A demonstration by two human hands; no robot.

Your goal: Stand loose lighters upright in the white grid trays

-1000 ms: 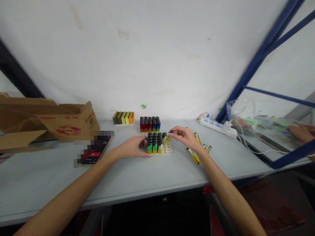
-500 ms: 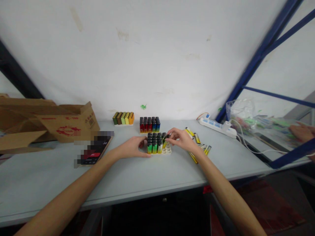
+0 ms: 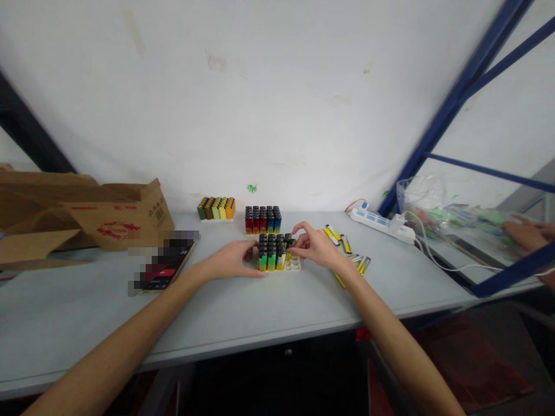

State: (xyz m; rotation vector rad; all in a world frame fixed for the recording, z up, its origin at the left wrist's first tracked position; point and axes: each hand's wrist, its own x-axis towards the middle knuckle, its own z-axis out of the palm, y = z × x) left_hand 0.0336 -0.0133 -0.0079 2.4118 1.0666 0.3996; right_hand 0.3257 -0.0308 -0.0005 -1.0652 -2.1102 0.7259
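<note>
Green, white and yellow lighters point(image 3: 271, 258) with black tops stand in rows in a white tray point(image 3: 293, 266), whose right front holes show. My left hand point(image 3: 236, 259) is at the left side of this block, thumb and fingers apart around its corner. Over the tray's right end, my right hand point(image 3: 311, 245) has its fingers spread beside a lighter standing in the tray; nothing shows between them. Loose yellow lighters point(image 3: 346, 244) lie on the table to the right, some partly behind my right wrist.
Behind stand red and blue lighters point(image 3: 263, 220) and a tray of green-to-orange ones point(image 3: 216, 208). A cardboard box point(image 3: 125, 216) and a phone-like device point(image 3: 169, 263) are left. Right are a power strip point(image 3: 382, 224), a blue frame and another person's hand point(image 3: 526, 233).
My right hand has let go of the lighter, which now stands lower in the tray, and its fingers have opened. My left hand stays at the block.
</note>
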